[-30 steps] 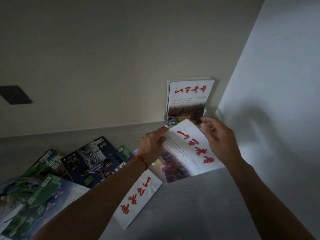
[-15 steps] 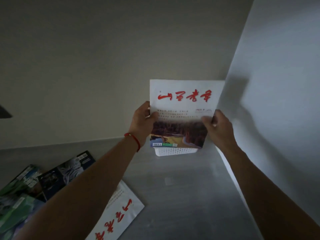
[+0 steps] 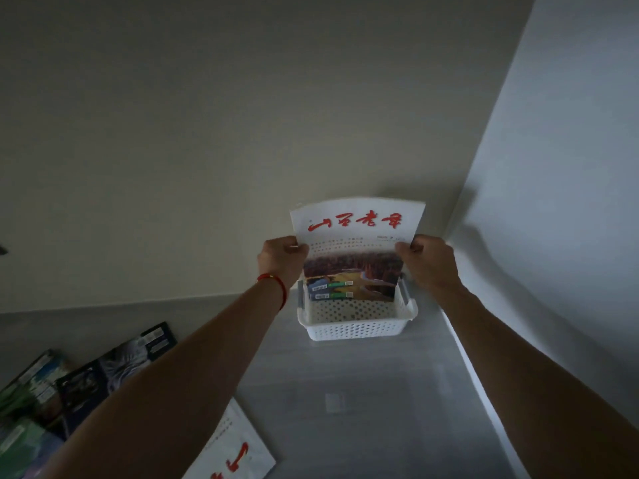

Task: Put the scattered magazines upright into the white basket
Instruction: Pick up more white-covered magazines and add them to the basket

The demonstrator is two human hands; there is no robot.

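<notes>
A white perforated basket (image 3: 356, 328) stands on the grey surface in the corner by the two walls. A white magazine with red lettering (image 3: 356, 243) stands upright with its lower edge inside the basket, at the back. My left hand (image 3: 281, 261) grips its left edge and my right hand (image 3: 430, 264) grips its right edge. Behind its bottom edge the corner of another upright magazine (image 3: 326, 286) shows. On the surface lie a second white magazine with red lettering (image 3: 231, 451) and a dark-covered magazine (image 3: 117, 368).
Several green and blue magazines (image 3: 27, 409) overlap at the lower left. A beige wall rises behind the basket and a white wall (image 3: 553, 202) close on the right. Bare grey surface (image 3: 363, 409) lies in front of the basket.
Both hands lifted the white magazine off the surface, turned it upright and lowered it into the back of the basket. The view tilted up.
</notes>
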